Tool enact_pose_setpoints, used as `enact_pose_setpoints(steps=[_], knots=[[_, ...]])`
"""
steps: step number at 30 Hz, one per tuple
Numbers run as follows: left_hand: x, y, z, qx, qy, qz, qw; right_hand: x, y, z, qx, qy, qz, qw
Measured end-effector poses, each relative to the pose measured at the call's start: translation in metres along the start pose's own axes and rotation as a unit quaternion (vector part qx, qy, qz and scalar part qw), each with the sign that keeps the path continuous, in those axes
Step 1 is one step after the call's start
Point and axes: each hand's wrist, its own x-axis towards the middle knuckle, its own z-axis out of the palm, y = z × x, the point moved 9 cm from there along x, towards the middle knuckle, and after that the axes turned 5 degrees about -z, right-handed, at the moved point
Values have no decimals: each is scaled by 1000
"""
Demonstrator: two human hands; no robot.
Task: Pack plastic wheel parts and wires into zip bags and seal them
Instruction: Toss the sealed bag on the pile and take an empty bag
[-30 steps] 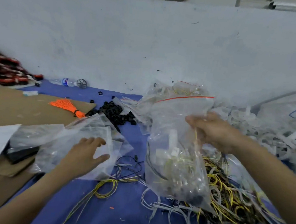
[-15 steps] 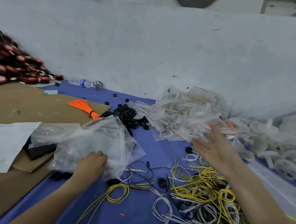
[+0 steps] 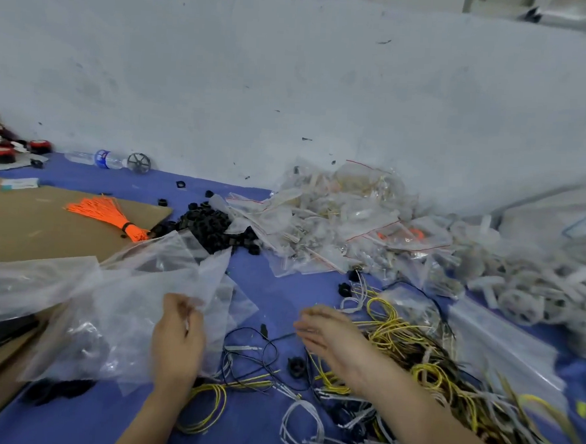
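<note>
My left hand [image 3: 178, 338] pinches an empty clear zip bag [image 3: 212, 278] off the bag pile at table [image 3: 273, 289] left, right hand [image 3: 329, 337] blurred, fingers loose, holding nothing over the yellow wires [image 3: 391, 330], packed bags [image 3: 336, 224] behind, white wheel parts [image 3: 527, 298] far right.

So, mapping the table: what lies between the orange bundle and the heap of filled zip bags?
In the head view, a pile of small black plastic parts lies between the orange bundle and the filled zip bags.
</note>
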Motion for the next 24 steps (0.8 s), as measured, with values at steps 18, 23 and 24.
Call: enact_pose_setpoints(steps=[18, 23, 24], knots=[[13, -40, 11, -134, -4, -128, 983, 217, -28, 108, -605, 42, -190, 772], [15, -47, 16, -135, -8, -127, 983, 205, -28, 107, -622, 87, -231, 743], [15, -47, 16, -133, -11, -121, 984, 201, -28, 101, -598, 93, -224, 764]])
